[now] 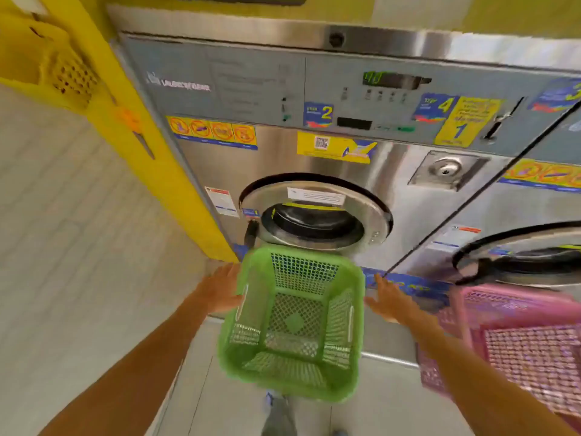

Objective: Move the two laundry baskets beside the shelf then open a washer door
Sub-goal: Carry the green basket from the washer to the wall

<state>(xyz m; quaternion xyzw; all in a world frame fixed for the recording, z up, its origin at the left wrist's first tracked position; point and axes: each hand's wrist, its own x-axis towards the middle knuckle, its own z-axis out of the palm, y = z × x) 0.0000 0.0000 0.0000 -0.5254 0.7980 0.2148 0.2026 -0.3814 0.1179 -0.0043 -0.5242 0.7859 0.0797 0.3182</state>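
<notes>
A green laundry basket, empty and upright with its mesh walls showing, stands on the floor between a person's two hands, directly in front of a stainless-steel washer. The left hand lies against the basket's left wall with its fingers spread open, and the right hand is just beside the right rim, also open with fingers extended; whether it touches the plastic cannot be told through the blur. Neither hand is closed around anything.

To the outside of the right hand, a pink laundry basket sits on the floor, its near rim passing under that forearm. Beyond both hands, above the green basket's far rim, the round washer door appears closed against its steel ring, with a dark handle at its left edge. Past the right hand, a second washer's door shows above the pink basket.

Farther beyond the hands, the control panel carries a green digital readout and numbered blue and yellow stickers. Outward from the left hand stands a yellow pillar, and higher up on that side a yellow basket rests at the frame's edge. A tiled floor stretches off to the left.
</notes>
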